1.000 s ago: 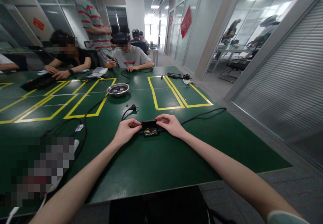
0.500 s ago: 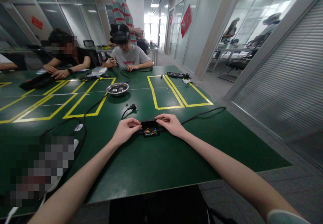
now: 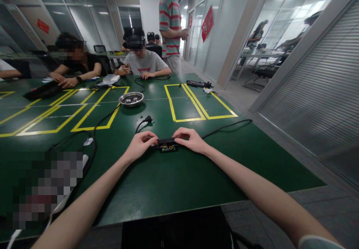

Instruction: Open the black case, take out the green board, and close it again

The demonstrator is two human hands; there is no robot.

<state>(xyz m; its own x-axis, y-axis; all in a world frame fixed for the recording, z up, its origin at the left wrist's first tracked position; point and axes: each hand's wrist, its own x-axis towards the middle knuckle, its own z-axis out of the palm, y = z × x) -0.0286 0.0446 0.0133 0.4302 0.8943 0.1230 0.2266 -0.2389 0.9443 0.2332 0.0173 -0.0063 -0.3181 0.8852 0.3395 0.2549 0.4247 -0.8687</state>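
Note:
Between my hands sits a small black adapter case (image 3: 168, 151) on the green table, with a circuit board (image 3: 168, 148) showing in its lower half. Its black cover (image 3: 167, 141) is tilted over the back part of the board. My left hand (image 3: 143, 144) pinches the cover's left end with thumb and fingers. At the other end my right hand (image 3: 190, 140) pinches the cover in the same way. A black cable (image 3: 224, 128) runs off to the right from behind my right hand. Beyond my left hand lies a black plug (image 3: 148, 119) with its prongs to the right.
A metal bowl (image 3: 131, 99) with small metal parts stands farther back. Yellow tape (image 3: 190, 119) marks rectangles on the green table (image 3: 174, 189). A folded black tripod (image 3: 199, 84) lies at the far edge. Co-workers (image 3: 144, 61) sit opposite, and a blurred-out object (image 3: 50, 185) lies left.
The cover has tipped down toward me, hiding more of the board, with both hands still on it. A standing person behind the table has moved to the right.

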